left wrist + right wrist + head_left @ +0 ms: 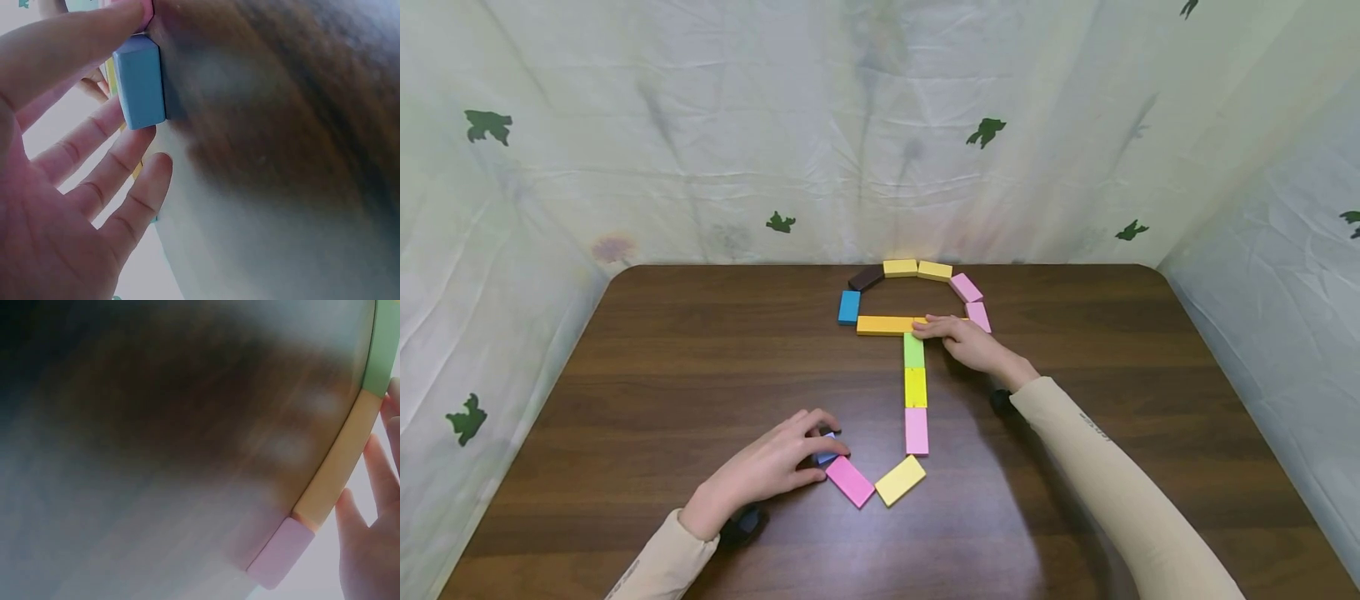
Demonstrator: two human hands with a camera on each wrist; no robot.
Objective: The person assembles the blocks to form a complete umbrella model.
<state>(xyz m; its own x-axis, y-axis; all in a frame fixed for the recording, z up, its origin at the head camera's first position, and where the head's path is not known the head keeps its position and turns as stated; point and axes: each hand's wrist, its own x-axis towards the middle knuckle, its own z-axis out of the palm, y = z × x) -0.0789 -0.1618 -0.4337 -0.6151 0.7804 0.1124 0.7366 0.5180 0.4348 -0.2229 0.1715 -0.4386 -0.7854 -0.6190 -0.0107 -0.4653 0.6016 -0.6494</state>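
My left hand (778,457) holds a blue block (140,81) at the lower left of a row of coloured blocks, thumb on one side and fingers on the other. In the head view most of that block is hidden under the fingers. Touching or nearly touching it is a pink block (851,482); a pale yellow block (900,481) slants up from there. My right hand (976,344) lies with fairly straight fingers over the right part of the orange bar (883,326), just above a green block (913,350).
Below the green block run a bright yellow block (915,387) and a light pink block (917,431). Above the bar, a blue block (849,307), dark brown block (867,277), pale yellow blocks (900,268) and pink blocks (966,287) form an arch near the wooden table's (700,358) back edge.
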